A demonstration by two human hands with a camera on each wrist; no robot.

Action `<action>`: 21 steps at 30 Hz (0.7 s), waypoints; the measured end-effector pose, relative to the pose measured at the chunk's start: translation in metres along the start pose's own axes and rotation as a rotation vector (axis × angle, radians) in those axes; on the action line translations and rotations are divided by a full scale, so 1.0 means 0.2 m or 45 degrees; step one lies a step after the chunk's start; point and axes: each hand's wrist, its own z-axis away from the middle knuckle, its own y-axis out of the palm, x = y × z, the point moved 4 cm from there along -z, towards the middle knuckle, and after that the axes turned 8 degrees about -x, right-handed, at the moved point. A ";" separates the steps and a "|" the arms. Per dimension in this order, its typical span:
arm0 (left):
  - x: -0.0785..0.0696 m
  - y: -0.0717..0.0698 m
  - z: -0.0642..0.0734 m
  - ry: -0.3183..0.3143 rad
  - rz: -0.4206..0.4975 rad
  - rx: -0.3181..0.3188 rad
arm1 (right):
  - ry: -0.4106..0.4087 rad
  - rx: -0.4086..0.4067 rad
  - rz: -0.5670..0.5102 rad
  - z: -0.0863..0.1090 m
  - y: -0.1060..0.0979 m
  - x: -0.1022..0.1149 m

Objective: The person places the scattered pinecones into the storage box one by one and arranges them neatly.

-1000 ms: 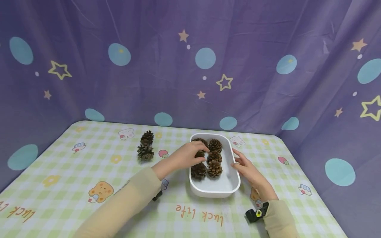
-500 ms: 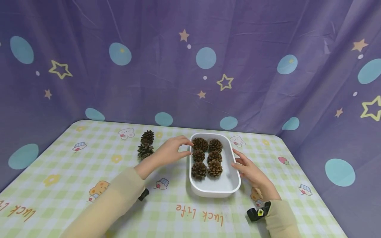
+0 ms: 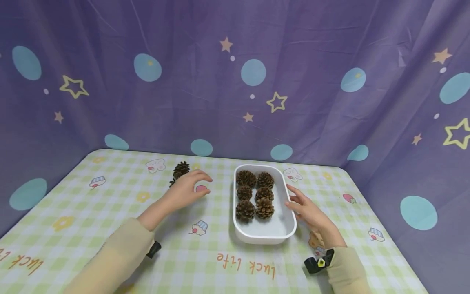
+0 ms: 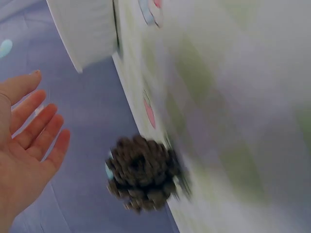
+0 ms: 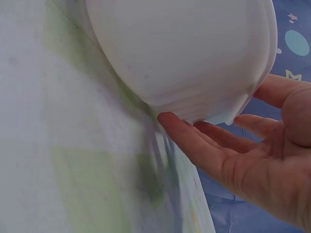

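Observation:
My left hand (image 3: 185,190) hovers over the left part of the table, fingers loosely extended and nothing between them. Behind it, partly hidden, two brown pine cones (image 3: 181,169) stand one behind the other. The left wrist view has a pine cone (image 4: 141,170) close beside the hand (image 4: 31,138). A white rectangular box (image 3: 265,237) right of the middle holds several pine cones (image 3: 245,210) in two rows along its left side. At the box's right wall, my right hand (image 3: 310,210) rests its extended fingertips (image 5: 170,119) on the outside, thumb by the rim.
A green-and-white checked cloth (image 3: 227,269) with cartoon prints covers the table. A purple curtain (image 3: 205,102) with stars and blue ovals hangs behind it and along both sides. Bare floor of the box shows along its right side and front.
My left hand has come out from over the box and moved left to the two loose pine cones, covering part of them. My right hand and the box have stayed in place.

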 end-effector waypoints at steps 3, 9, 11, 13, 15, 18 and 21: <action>0.05 -0.04 0.04 -0.040 -0.014 -0.025 | -0.004 0.003 0.003 0.00 0.00 0.00; 0.16 -0.10 0.08 -0.124 -0.038 -0.017 | -0.004 0.007 -0.004 0.01 0.00 0.00; 0.19 -0.11 0.09 -0.157 -0.037 -0.009 | -0.003 0.007 -0.010 0.00 0.00 0.00; 0.21 -0.13 0.11 -0.179 -0.036 -0.009 | -0.004 0.005 -0.012 0.00 0.00 0.00; 0.24 -0.15 0.12 -0.201 -0.040 -0.008 | -0.002 0.007 -0.010 0.00 0.00 0.00; 0.28 -0.16 0.14 -0.227 -0.047 -0.009 | -0.002 0.002 -0.009 0.00 0.00 -0.01; 0.31 -0.17 0.15 -0.243 -0.059 -0.006 | -0.003 -0.004 -0.011 0.00 0.00 -0.01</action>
